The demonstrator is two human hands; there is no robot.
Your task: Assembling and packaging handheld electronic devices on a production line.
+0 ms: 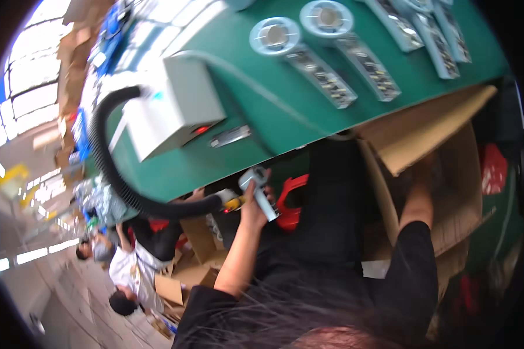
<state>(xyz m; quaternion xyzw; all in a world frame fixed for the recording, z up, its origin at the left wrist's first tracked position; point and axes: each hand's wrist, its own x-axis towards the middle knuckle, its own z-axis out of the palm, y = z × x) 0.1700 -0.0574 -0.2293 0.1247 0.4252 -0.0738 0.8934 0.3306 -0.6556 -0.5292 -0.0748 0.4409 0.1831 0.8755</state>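
Observation:
My left hand [254, 200] is closed around a pale blue-grey housing part [264, 200] with a round head and a long straight handle, held just off the front edge of the green table [239, 75]. Right beside that hand ends a black corrugated hose [108, 151] with a yellow tip; whether they touch I cannot tell. My right hand [423, 168] reaches down into an open cardboard box [457, 192] on the right. Its fingers are hidden in shadow and blur.
A white box-shaped machine [189, 87] with a red light stands on the table, near a small metallic strip [230, 136]. Several pale blue round-headed housings [320, 75] with parts in their handles lie farther back. A co-worker [137, 270] sits at left by open cartons [195, 270].

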